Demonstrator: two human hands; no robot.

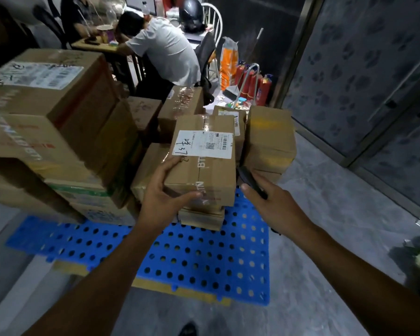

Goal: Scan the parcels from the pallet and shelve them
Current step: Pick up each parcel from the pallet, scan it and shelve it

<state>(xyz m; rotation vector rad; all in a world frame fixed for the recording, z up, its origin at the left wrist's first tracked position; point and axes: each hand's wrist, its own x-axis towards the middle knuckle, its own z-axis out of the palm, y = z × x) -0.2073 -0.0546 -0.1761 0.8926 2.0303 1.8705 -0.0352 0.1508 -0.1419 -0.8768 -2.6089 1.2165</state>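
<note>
A brown cardboard parcel [209, 166] with a white shipping label [203, 144] on top sits on a stack of smaller boxes over the blue perforated pallet [199, 258]. My left hand [163, 197] grips the parcel's near left corner, thumb along the front face and fingers on top. My right hand [274, 204] holds a dark handheld scanner [251, 181] just right of the parcel, its tip pointing toward the box.
Large stacked cartons [49, 122] fill the left of the pallet; more boxes [269, 139] stand at the right and back. A person in a white shirt [165, 49] sits at a table behind. Red fire extinguishers [255, 86] stand by a glass door [364, 76].
</note>
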